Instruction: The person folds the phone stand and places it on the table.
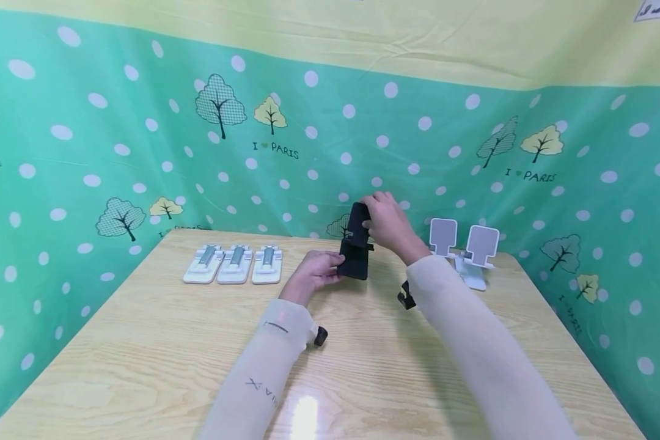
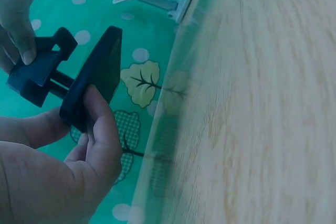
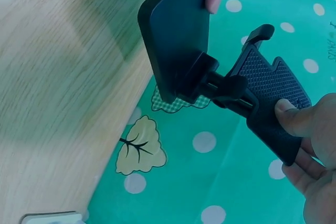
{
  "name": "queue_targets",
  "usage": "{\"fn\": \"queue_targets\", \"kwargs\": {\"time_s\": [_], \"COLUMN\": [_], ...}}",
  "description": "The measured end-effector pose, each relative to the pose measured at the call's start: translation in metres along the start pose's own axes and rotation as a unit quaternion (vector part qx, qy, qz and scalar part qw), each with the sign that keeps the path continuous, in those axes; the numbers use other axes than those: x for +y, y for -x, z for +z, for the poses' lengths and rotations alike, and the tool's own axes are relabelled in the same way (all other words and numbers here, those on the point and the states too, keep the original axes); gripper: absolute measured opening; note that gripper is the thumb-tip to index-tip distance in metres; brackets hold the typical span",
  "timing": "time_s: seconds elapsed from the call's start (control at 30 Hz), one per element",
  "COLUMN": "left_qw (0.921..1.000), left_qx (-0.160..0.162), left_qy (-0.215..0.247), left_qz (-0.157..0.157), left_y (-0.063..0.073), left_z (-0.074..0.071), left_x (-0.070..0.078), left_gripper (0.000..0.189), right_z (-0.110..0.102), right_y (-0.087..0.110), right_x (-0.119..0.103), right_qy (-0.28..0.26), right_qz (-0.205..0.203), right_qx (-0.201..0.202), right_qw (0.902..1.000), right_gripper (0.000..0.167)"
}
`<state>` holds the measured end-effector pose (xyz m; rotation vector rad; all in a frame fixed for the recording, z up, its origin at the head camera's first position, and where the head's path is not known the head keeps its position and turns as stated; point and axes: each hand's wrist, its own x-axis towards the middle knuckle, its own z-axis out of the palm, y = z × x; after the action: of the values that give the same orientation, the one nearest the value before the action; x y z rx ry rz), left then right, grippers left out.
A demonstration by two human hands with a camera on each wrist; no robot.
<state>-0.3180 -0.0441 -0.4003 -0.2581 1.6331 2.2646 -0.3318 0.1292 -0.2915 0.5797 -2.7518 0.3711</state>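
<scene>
Holding a black stand [image 1: 354, 244] up between both hands, near the table's [image 1: 198, 354] far edge.
Pinching the base [image 3: 176, 40] with the left hand [image 1: 320, 269] and the plate [image 3: 273, 87] with the right hand [image 1: 389, 225] (thumb on the textured face). Best to keep the base firm, move the plate gently, and leave fingertips clear of the joint [image 3: 199, 80]. To the left, three folded white stands [image 1: 233, 275]; to the right, two open white stands [image 1: 482, 245].
</scene>
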Motion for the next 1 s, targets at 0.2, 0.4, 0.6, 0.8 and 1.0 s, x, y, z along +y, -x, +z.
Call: {"fn": "queue_targets", "kwargs": {"time_s": [0.2,0.4,0.6,0.8,1.0], "left_qw": [1.0,0.9998,0.9999,0.9999,0.9998], "left_qx": [-0.003,-0.017,-0.016,-0.011,-0.011], "left_qy": [-0.001,0.006,0.002,-0.005,-0.014], "left_qz": [0.002,0.001,-0.004,-0.004,-0.003], "left_y": [-0.0014,0.0012,0.0022,0.0035,0.0041], "left_z": [-0.0013,0.001,0.0019,0.0022,0.0013], "left_x": [0.0013,0.0053,0.0051,0.0039,0.0045], "left_gripper": [0.011,0.025,0.031,0.031,0.03], "right_z": [-0.0036,-0.006,-0.004,0.0004,0.0023], "right_y": [-0.0031,-0.0052,-0.004,-0.0032,-0.003], "right_x": [-0.0085,-0.0114,-0.011,-0.0097,-0.0094], "right_qy": [0.033,0.069,0.066,0.069,0.07], "right_qz": [-0.014,-0.024,-0.015,-0.008,-0.012], "right_qx": [0.001,0.012,0.015,0.026,0.038], "right_qw": [0.9994,0.9973,0.9976,0.9973,0.9968], "right_gripper": [0.046,0.045,0.044,0.044,0.043]}}
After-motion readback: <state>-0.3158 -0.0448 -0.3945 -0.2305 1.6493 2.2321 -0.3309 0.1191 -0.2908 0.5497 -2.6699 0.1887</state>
